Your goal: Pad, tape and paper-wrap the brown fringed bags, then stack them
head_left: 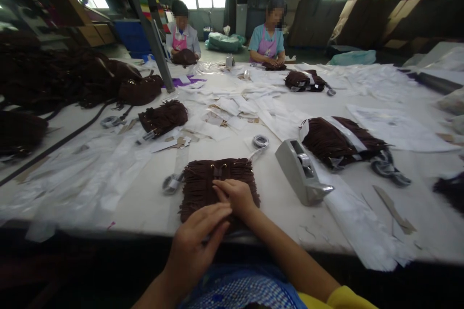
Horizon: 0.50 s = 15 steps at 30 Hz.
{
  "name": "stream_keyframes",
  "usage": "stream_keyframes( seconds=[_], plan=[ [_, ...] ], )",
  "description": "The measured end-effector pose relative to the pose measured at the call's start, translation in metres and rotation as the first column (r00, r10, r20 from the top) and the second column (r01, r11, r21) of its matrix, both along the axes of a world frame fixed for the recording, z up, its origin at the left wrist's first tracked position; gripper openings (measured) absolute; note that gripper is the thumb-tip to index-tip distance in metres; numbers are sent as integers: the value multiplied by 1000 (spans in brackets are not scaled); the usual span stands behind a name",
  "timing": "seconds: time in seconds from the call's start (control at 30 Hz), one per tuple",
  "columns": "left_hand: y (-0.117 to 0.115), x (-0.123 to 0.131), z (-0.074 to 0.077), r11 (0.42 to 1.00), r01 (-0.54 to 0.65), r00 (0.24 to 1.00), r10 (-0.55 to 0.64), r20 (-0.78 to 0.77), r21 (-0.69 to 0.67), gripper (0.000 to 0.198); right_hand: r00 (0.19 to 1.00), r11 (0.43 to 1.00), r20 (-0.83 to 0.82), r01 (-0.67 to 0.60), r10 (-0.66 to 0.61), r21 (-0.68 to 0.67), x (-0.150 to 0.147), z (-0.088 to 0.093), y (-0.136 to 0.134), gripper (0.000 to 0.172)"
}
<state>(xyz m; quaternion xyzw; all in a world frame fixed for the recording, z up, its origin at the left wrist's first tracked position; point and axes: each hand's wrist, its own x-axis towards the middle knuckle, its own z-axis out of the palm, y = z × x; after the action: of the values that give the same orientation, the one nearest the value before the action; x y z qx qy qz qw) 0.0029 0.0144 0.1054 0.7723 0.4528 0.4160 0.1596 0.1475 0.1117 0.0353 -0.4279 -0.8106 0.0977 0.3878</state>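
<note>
A dark brown fringed bag (197, 188) lies flat in front of me at the table's near edge, with gold eyelets and a short tie at its top middle. My right hand (237, 198) rests over the bag's centre, fingers pressed together just below the tie. Whatever they pinch is hidden. Closer to me, my left hand (197, 236) hovers by the bag's lower edge. Its fingers are stretched out, with a gap to the thumb and nothing seen between. Wrapped coils stick out beside the bag: one on the left (172, 183), another at the upper right (260, 142).
A grey tape dispenser (293, 169) stands right of the bag. Beyond it lies a banded fringed bag (344, 140); white sheets (357, 217) reach the front edge. Brown bags (123, 82) are heaped at left. Two people (268, 41) handle bags across the table.
</note>
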Motion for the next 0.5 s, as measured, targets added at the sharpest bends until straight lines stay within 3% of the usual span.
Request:
stream_keyframes(
  seconds=[0.03, 0.1, 0.17, 0.2, 0.27, 0.33, 0.43, 0.5],
  plan=[
    [10, 6, 5, 993, -67, 983, 83, 165, -100, 24, 999, 1000, -44, -9, 8, -15, 0, 1, 0, 21],
    [33, 19, 0, 944, -172, 829, 293, 476, -283, 28, 986, 997, -163, -30, 18, -69, 2, 4, 0, 24],
    [58, 26, -18, 830, -267, 594, 542, 595, -490, 36, 953, 986, -299, -7, -45, -169, 5, 7, 1, 27],
    [69, 26, -28, 794, -278, 562, 591, 579, -540, 41, 928, 973, -357, 21, -105, -231, 7, 8, 1, 29],
    [86, 23, -45, 756, -232, 554, 620, 556, -612, 49, 872, 937, -434, 75, -228, -341, 9, 9, 4, 30],
    [95, 16, -52, 724, -132, 598, 603, 528, -677, 58, 827, 914, -479, 96, -294, -394, 10, 7, 7, 30],
    [107, 10, -47, 629, 12, 666, 575, 476, -778, 63, 815, 913, -510, 54, -274, -404, 9, 3, 12, 30],
    [115, 10, -42, 575, 65, 695, 561, 450, -816, 54, 828, 912, -502, 26, -249, -409, 8, 1, 15, 32]
  ],
)
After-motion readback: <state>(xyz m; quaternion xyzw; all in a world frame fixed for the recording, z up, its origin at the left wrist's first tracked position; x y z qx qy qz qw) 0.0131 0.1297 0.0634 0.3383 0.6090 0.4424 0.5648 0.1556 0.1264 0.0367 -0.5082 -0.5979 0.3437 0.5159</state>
